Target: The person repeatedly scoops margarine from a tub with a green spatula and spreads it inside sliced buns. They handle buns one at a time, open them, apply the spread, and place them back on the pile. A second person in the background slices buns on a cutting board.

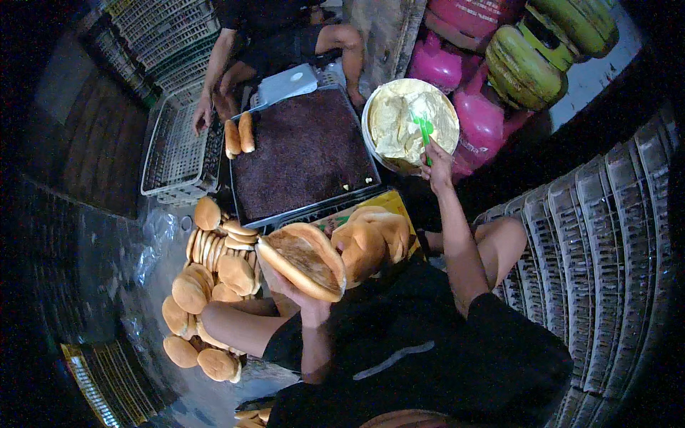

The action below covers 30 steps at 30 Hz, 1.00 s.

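Observation:
My left hand (308, 302) is closed under a round bread bun (303, 261) and holds it tilted, with its browned, hollowed face showing. In my right hand (438, 170) is a green spatula (427, 133), its blade in the pale cream (391, 125) that fills a round white tub (367, 135). Beyond the bun lies a black-rimmed tray (321, 205) covered with dark brown sprinkles (300, 157). Two elongated golden rolls (246, 134) rest at the tray's left edge. Close to my left hand, several more buns (360, 246) sit on a yellow printed box (399, 205).
Stacked buns (191, 289) stand on the floor at left. A plastic crate (182, 153) is beside the tray, near a co-worker's hand (203, 118). Pink gas cylinders (478, 118) and green ones (524, 68) stand beyond the tub. Stacked crates (592, 264) line the right side.

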### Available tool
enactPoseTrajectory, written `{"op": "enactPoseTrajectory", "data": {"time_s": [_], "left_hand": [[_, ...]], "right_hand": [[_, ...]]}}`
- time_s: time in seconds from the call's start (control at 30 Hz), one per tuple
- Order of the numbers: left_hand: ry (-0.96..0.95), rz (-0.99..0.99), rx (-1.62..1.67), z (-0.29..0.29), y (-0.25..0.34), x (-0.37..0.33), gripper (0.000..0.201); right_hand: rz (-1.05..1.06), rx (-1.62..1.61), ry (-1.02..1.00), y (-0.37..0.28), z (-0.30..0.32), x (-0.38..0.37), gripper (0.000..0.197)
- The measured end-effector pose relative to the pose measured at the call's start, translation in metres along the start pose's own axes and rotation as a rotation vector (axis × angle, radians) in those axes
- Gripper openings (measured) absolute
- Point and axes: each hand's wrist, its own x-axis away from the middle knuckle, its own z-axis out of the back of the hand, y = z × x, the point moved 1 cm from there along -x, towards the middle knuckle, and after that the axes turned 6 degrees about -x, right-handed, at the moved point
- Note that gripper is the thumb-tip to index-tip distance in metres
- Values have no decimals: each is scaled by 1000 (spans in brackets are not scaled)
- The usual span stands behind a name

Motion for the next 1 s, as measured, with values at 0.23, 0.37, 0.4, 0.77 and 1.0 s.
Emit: {"op": "enactPoseTrajectory", "data": {"time_s": [0.23, 0.37, 0.4, 0.77, 1.0], "left_hand": [[-115, 44, -71, -9, 23, -47, 98], [123, -342, -311, -28, 44, -61, 73], [-98, -276, -51, -35, 46, -61, 74], [-713, -59, 136, -72, 71, -72, 96], [-535, -190, 101, -75, 88, -61, 79]], "right_hand": [[192, 494, -351, -16, -83, 148, 36], [495, 664, -542, -20, -129, 210, 32], [561, 658, -578, -21, -137, 217, 32], [791, 639, -807, -28, -157, 246, 32], [902, 811, -844, -49, -135, 252, 34]]}}
